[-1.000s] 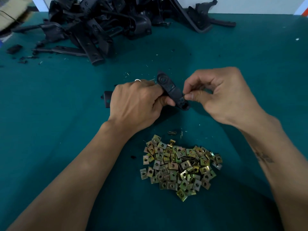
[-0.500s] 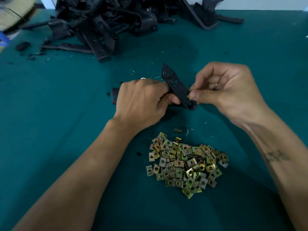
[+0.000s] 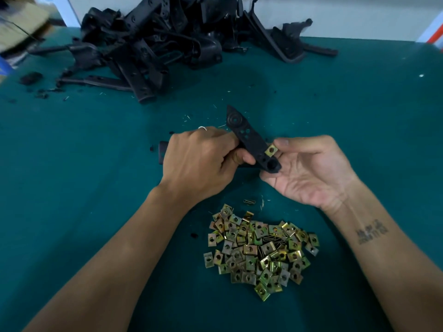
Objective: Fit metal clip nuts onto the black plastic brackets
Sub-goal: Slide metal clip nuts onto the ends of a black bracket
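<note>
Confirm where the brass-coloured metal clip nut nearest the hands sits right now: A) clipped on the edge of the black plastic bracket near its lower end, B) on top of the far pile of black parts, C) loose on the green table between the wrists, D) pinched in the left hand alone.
A: the brass-coloured metal clip nut straddles the edge of the black plastic bracket, beside the right hand.

One head-worn view — forward and down, close over the teal table (image 3: 72, 164).
</note>
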Demonstrator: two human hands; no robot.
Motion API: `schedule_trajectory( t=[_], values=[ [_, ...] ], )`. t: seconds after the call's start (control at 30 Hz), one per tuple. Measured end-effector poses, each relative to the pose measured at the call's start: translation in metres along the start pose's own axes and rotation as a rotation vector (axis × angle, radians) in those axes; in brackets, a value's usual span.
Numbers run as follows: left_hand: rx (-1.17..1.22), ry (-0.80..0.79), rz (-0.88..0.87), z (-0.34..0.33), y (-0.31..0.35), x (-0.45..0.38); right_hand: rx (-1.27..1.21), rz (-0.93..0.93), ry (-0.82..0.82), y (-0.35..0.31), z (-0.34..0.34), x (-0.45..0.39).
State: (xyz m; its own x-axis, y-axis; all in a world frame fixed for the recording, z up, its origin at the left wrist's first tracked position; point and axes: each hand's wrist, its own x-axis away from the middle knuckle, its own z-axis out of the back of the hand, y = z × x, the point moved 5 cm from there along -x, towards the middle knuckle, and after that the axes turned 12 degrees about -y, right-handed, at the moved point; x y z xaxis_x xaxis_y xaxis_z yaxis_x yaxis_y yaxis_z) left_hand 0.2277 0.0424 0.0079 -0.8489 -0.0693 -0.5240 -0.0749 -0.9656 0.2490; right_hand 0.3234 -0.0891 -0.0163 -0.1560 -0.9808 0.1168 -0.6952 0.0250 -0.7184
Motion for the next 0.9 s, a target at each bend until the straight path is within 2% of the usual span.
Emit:
schedule_trajectory(
  t=[0.2,0.3,0.4,0.67,0.9],
  values=[
    [0.081,-0.012,-0.071,-0.001,0.000,0.002,-0.138,-0.059,-0.216,0.005,-0.008,-0.002],
    [0.105,-0.008,-0.114,-0.002,0.001,0.003,-0.113,-0.087,-0.259,0.004,-0.010,0.001],
    [0.106,-0.017,-0.116,-0.002,0.001,0.003,-0.211,-0.106,-0.342,0.005,-0.016,0.005],
    [0.057,-0.119,-0.130,-0.005,0.002,0.004,0.120,-0.167,-0.179,0.006,-0.002,0.005],
    [0.114,-0.134,-0.148,-0.006,0.006,0.005,0.095,-0.248,-0.281,0.010,-0.007,0.004]
  ],
)
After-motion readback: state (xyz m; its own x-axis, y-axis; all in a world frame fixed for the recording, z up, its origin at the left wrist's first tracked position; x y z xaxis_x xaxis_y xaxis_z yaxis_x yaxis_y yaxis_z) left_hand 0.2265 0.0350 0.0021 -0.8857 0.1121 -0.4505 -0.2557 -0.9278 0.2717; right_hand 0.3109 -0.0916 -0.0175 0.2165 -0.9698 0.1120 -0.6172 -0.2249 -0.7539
